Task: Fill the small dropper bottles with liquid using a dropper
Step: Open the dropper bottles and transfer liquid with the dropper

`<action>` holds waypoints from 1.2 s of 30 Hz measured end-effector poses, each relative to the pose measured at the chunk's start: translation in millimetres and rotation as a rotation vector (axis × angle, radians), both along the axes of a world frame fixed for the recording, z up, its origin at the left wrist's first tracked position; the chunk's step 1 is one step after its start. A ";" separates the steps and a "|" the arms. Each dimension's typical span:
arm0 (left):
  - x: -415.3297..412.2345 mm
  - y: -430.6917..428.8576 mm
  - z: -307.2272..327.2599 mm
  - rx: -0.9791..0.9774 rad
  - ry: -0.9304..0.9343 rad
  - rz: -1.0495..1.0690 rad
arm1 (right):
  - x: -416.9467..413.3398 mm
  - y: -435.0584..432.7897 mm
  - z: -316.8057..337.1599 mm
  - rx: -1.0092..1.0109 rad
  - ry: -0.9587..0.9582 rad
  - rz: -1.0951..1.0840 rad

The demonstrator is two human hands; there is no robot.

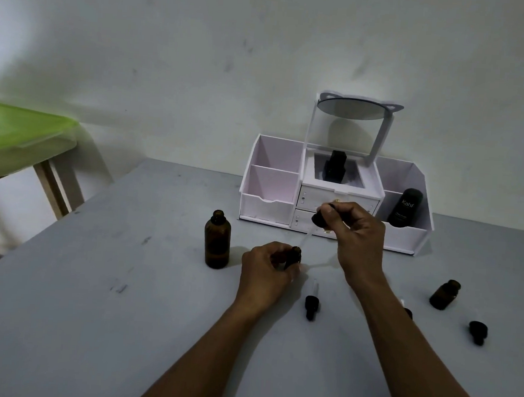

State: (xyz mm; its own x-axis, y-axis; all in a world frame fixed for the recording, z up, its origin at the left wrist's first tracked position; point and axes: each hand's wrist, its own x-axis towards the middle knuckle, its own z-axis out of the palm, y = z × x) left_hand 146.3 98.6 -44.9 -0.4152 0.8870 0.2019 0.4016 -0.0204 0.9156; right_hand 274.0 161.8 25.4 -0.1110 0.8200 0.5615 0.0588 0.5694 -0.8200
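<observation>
My left hand [266,267] grips a small amber dropper bottle [294,256], tilted, its open mouth up and to the right. My right hand [355,236] pinches the black bulb of a dropper [318,219]; its clear glass tube slants down to the small bottle's mouth. A larger amber bottle [217,239] stands open and upright just left of my left hand. Another small amber bottle [444,294] stands open at the right. Loose black dropper caps lie on the table: one [311,304] below my hands, one [477,332] at the far right, one [407,312] partly hidden by my right forearm.
A white desk organiser [270,199] with a tilting mirror [350,109] stands against the wall behind my hands; it holds a black bottle [336,166] and a black tube [405,207]. A green-topped stool [20,138] stands left of the grey table [107,311].
</observation>
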 end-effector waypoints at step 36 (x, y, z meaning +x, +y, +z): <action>-17.1 -49.9 5.0 -0.085 -0.137 -0.060 | -27.4 -21.0 69.7 0.084 0.222 0.076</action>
